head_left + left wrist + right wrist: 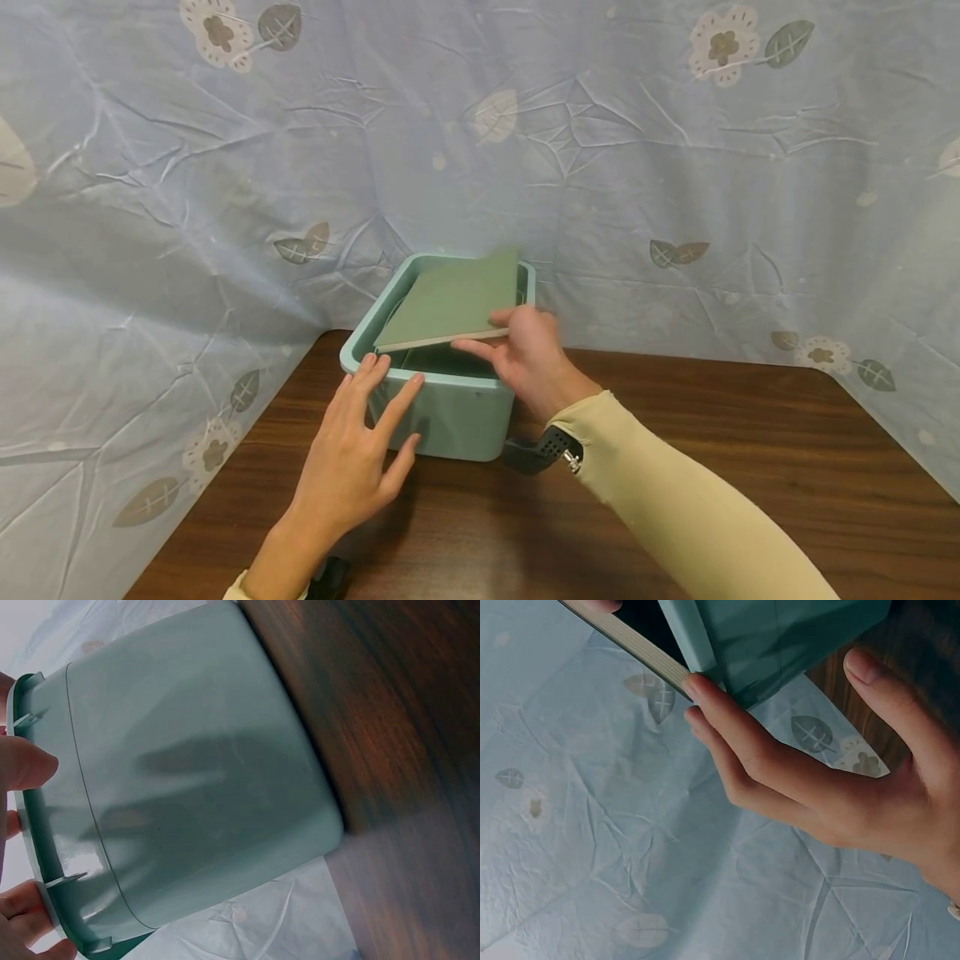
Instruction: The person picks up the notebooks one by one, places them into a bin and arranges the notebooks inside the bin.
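Observation:
A green-covered book (pixel 457 300) with pale page edges lies slanted across the mouth of a green plastic bin (pixel 442 417). My right hand (pixel 528 354) pinches the book's near right corner, thumb below and fingers on top, holding that side raised. The book's near left corner dips inside the rim. My left hand (pixel 352 454) has its fingers extended, fingertips at the bin's near left rim; the same hand (pixel 832 780) shows in the right wrist view. In the left wrist view, the fingers (pixel 30 761) are along the rim over the bin's wall. Shadow and the book hide most of the inside.
The bin stands on a dark wood table (pixel 712 450), close to its back left corner. A pale floral cloth (pixel 600 192) hangs behind and at both sides. A black wrist strap (pixel 536 450) on the right arm sits near the bin's lower right corner.

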{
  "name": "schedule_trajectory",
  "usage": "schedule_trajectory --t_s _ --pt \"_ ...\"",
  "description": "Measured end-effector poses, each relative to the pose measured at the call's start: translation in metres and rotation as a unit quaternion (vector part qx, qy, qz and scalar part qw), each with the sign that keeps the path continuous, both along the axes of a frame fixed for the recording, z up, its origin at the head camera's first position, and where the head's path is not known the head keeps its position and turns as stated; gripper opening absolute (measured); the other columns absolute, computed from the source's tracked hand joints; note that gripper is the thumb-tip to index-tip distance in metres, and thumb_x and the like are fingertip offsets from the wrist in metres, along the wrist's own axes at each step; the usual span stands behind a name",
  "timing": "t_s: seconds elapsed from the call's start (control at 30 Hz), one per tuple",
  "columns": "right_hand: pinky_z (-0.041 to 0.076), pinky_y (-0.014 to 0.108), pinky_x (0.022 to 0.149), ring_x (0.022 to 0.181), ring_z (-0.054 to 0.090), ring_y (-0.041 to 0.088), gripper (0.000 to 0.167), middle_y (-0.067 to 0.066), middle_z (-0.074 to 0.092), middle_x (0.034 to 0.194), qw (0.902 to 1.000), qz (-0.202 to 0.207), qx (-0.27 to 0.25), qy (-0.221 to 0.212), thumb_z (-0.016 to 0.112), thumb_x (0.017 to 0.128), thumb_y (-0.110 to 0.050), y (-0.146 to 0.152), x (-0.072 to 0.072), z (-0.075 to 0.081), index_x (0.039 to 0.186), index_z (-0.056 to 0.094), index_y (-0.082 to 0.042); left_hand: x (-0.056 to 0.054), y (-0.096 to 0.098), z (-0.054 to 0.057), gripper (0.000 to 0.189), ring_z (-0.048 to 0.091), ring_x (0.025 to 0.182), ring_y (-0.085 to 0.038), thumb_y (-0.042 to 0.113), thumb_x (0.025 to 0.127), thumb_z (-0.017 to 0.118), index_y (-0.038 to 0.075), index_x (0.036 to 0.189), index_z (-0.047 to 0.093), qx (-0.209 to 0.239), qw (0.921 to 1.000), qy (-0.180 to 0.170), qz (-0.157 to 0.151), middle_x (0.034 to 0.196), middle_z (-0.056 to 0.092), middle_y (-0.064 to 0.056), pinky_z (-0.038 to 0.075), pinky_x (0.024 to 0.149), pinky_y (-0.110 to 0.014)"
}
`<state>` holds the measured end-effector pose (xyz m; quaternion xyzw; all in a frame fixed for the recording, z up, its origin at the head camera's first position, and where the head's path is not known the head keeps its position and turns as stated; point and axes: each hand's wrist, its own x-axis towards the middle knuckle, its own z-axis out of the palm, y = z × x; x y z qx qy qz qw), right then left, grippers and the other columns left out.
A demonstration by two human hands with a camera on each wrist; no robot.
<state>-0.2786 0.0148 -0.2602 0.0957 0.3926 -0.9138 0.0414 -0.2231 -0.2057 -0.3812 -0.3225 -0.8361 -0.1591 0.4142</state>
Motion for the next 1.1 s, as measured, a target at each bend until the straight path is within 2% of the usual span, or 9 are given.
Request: schedule_trajectory --t_s 0.17,0.33,0.53,0.67,0.77,0.87,0.97,1.1 --pt "0.046 0.070 0.114 0.154 0.033 0.053 0.077 0.029 0.024 0.169 0.9999 0.008 0.007 0.000 0.038 0.104 0.010 -0.005 -0.003 -0.003 0.171 0.009 -0.011 -0.001 0.000 0.000 0.072 0.041 0.151 -0.051 0.026 0.090 0.067 0.014 0.159 0.050 0.002 0.9999 0.010 -0.004 0.160 0.042 -0.034 0.043 0.114 -0.074" --pt "0.045 0.070 0.114 0.153 0.034 0.055 0.076 0.033 0.025 0.168 0.9997 0.013 0.016 -0.010 0.037 0.103 0.011 -0.009 -0.008 -0.005 0.171 0.007 -0.010 -0.001 0.000 -0.001 0.070 0.041 0.151 -0.050 0.028 0.092 0.065 0.014 0.159 0.050 0.002 0.9999 0.010 -0.004 0.160 0.042 -0.033 0.043 0.114 -0.074" --pt "0.044 0.072 0.114 0.155 0.033 0.054 0.085 0.035 0.021 0.169 0.9990 0.015 0.037 -0.022 0.034 0.101 0.013 -0.012 -0.011 -0.006 0.172 -0.003 -0.016 -0.001 0.000 -0.002 0.068 0.042 0.151 -0.050 0.029 0.093 0.063 0.015 0.158 0.051 0.003 0.9999 0.012 -0.001 0.160 0.043 -0.033 0.043 0.114 -0.073" --pt "0.044 0.071 0.115 0.155 0.032 0.054 0.083 0.035 0.020 0.169 0.9986 0.016 0.044 -0.023 0.032 0.102 0.012 -0.013 -0.011 -0.006 0.172 -0.003 -0.016 -0.001 0.000 -0.002 0.065 0.042 0.150 -0.051 0.031 0.096 0.060 0.014 0.158 0.051 0.001 0.9999 0.012 0.000 0.160 0.043 -0.033 0.043 0.114 -0.073" --pt "0.041 0.070 0.119 0.155 0.035 0.051 0.078 0.032 0.026 0.168 0.9972 0.023 0.069 -0.016 0.034 0.103 0.010 -0.012 -0.011 -0.005 0.171 0.000 -0.012 -0.001 0.000 -0.002 0.064 0.042 0.150 -0.051 0.032 0.097 0.058 0.014 0.158 0.051 0.002 0.9999 0.016 -0.002 0.159 0.043 -0.034 0.044 0.113 -0.073" --pt "0.039 0.063 0.124 0.149 0.041 0.043 0.074 0.023 0.033 0.163 0.9931 0.032 0.112 -0.017 0.042 0.104 0.002 -0.010 -0.010 -0.002 0.168 0.006 -0.011 -0.001 0.000 -0.001 0.062 0.043 0.150 -0.051 0.033 0.099 0.056 0.014 0.158 0.051 0.003 0.9998 0.018 -0.003 0.160 0.043 -0.033 0.044 0.112 -0.074" --pt "0.022 0.064 0.131 0.157 0.025 0.045 0.084 0.023 0.018 0.170 0.9876 0.042 0.149 -0.026 0.052 0.103 -0.010 -0.003 -0.006 0.005 0.168 0.000 -0.015 -0.001 0.000 -0.002 0.061 0.043 0.149 -0.051 0.033 0.100 0.054 0.014 0.158 0.051 0.005 0.9998 0.017 -0.003 0.160 0.042 -0.033 0.044 0.111 -0.074" --pt "0.000 0.068 0.134 0.163 -0.007 0.053 0.089 0.028 -0.008 0.176 0.9875 0.054 0.147 -0.016 0.054 0.104 -0.019 0.007 0.000 0.013 0.172 -0.004 -0.016 -0.001 0.001 -0.002 0.064 0.042 0.150 -0.051 0.030 0.097 0.059 0.013 0.158 0.051 0.004 0.9999 0.016 -0.004 0.160 0.042 -0.034 0.044 0.111 -0.074"
